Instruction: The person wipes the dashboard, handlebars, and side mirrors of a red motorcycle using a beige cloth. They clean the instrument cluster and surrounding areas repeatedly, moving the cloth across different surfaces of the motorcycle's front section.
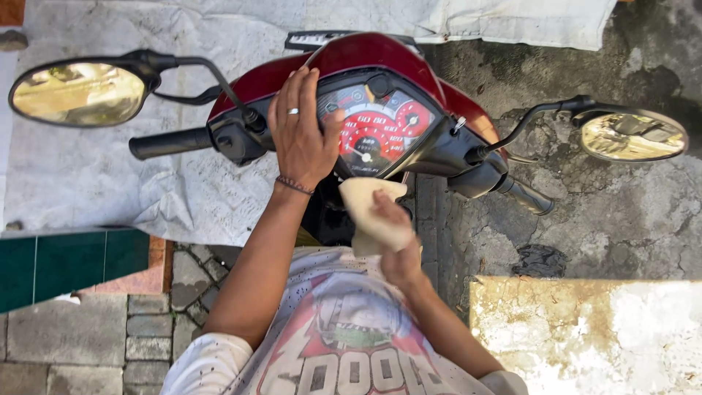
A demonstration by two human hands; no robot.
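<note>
A dark red scooter's handlebar head (pixel 380 55) is in front of me, seen from above, with a red-faced speedometer panel (pixel 376 128). My left hand (pixel 300 132), wearing a ring and a bead bracelet, lies flat on the left part of the panel cover, fingers together. My right hand (pixel 395 241) grips a folded cream-coloured cloth (pixel 369 212) just below the speedometer, close to my chest. A black left grip (pixel 172 143) and a black right grip (pixel 523 194) stick out on either side.
Round mirrors stand on stalks at the left (pixel 77 91) and right (pixel 632 135). A grey tarp (pixel 88 183) covers the ground at left, cracked concrete (pixel 607 212) lies at right, green tiles (pixel 66 263) and paving blocks (pixel 73 336) at lower left.
</note>
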